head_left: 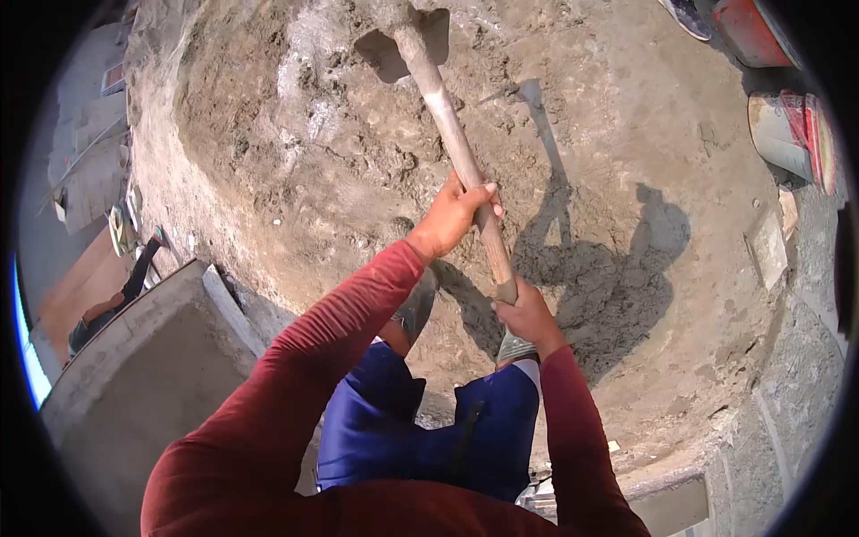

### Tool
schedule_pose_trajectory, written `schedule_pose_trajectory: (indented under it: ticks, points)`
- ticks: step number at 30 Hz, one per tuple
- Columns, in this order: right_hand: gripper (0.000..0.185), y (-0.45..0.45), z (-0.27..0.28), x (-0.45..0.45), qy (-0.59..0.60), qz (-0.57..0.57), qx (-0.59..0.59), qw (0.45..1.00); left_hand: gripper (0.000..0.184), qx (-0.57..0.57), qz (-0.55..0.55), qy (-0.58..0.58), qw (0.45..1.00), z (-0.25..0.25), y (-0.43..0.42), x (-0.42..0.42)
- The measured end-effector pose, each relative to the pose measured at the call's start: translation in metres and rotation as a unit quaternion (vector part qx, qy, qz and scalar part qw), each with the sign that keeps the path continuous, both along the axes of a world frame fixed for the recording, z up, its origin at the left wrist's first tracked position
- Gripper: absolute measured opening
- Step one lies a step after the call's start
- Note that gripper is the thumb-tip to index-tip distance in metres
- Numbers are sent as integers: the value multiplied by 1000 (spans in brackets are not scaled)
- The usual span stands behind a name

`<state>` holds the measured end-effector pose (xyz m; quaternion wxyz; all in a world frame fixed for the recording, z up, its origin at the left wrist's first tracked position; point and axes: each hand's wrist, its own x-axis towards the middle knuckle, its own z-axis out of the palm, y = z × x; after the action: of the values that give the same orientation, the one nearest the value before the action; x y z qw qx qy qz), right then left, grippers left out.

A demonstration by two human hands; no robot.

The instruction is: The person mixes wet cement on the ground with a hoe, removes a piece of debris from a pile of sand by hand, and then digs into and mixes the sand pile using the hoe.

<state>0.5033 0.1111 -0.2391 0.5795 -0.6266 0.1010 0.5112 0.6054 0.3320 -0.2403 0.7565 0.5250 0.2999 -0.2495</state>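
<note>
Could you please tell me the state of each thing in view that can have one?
Long pale wooden handle: held at a slant.
Bare left hand: closed around the handle, partway along.
Bare right hand: closed near the handle's lower end.
Wide dark metal blade: ground contact unclear.
Brown-grey earth: lumpy, churned up.
White-and-red container: smeared; contents not visible.
Red container: partly out of view.

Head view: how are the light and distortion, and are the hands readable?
Head view: strong sunlight throws a dark shadow onto the mud; head view: wide-lens curving, black corners; head view: left hand and right hand look fairly clear on the handle.
</note>
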Motion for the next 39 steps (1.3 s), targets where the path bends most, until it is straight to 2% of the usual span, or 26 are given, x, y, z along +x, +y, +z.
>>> schedule_pose_trajectory:
  ticks: [1, 2, 3, 4, 5, 6, 8, 9, 11, 14, 16, 18, 21, 23, 25, 26, 27, 28, 29, 30, 32, 33, 34, 35, 37, 39]
  points:
    - [27, 61, -21, 26, 35, -106, 142, 984, 36, 76, 28, -60, 995, -14, 38, 40]
    - [20, 119, -31, 59, 19, -152, 220, 963, 40, 204, 11, -32, 978, -14, 65, 77]
    - [17, 171, -50, 87, 36, -209, 270, 939, 35, 356, -34, -36, 933, -37, 94, 103]
    - [12, 208, -50, 119, 127, -254, 311, 907, 27, 397, -116, 5, 910, -58, 125, 124]
    - [10, 237, -61, 135, 171, -285, 326, 885, 42, 384, -199, 69, 899, -59, 138, 137]
    - [8, 255, -68, 145, 212, -315, 341, 860, 42, 386, -199, 69, 898, -62, 139, 135]
    - [7, 247, -62, 117, 265, -339, 339, 837, 45, 411, -381, 121, 819, -79, 132, 117]
    - [6, 230, -57, 100, 308, -366, 331, 814, 41, 396, -372, 133, 829, -92, 116, 97]
    - [7, 176, -51, 45, 328, -358, 246, 839, 40, 365, -351, 156, 848, -117, 75, 38]
    - [10, 100, -15, -7, 319, -314, 170, 878, 59, 284, -314, 190, 886, -90, 2, -37]
    - [10, 56, 20, -31, 318, -281, 113, 898, 63, 193, -249, 263, 912, -24, -40, -52]
    - [10, 14, 50, -52, 320, -266, 68, 907, 64, 157, -236, 247, 926, -35, -81, -95]
    - [10, -71, 102, -81, 306, -235, 22, 922, 57, -62, -125, 256, 957, -14, -147, -155]
    - [11, -139, 146, -126, 298, -197, -30, 934, 52, -177, -1, 268, 947, 27, -193, -188]
    - [15, -214, 191, -189, 216, -6, -211, 953, 46, -226, 97, 311, 918, 45, -237, -215]
    - [17, -257, 205, -228, 189, 58, -268, 943, 42, -245, 111, 345, 899, 49, -259, -226]
    - [17, -279, 224, -240, 32, 168, -329, 929, 39, -271, 81, 415, 865, 56, -282, -235]
    - [18, -321, 232, -265, 69, 130, -327, 933, 37, -299, 40, 490, 818, 70, -303, -254]
    - [20, -387, 217, -323, 185, 157, -359, 901, 34, -368, 32, 488, 791, 75, -314, -271]
    - [21, -376, 235, -292, 68, 217, -381, 896, 27, -395, 45, 478, 783, 83, -321, -281]
    - [18, -366, 221, -257, 68, 260, -455, 849, 19, -434, 77, 444, 780, 97, -303, -275]
    - [16, -370, 188, -256, 30, 283, -433, 855, 17, -435, 81, 407, 799, 102, -277, -264]
    - [16, -341, 164, -221, -82, 269, -407, 869, 16, -432, 89, 363, 821, 99, -242, -242]
    - [18, -310, 130, -191, -159, 259, -355, 884, 16, -395, 94, 322, 855, 96, -201, -216]
    - [23, -220, 61, -131, -148, 247, -257, 923, 12, -299, 94, 193, 930, 69, -107, -173]
    - [37, -103, 16, -73, -134, 259, -99, 951, 11, -132, 132, 98, 977, 41, -1, -122]
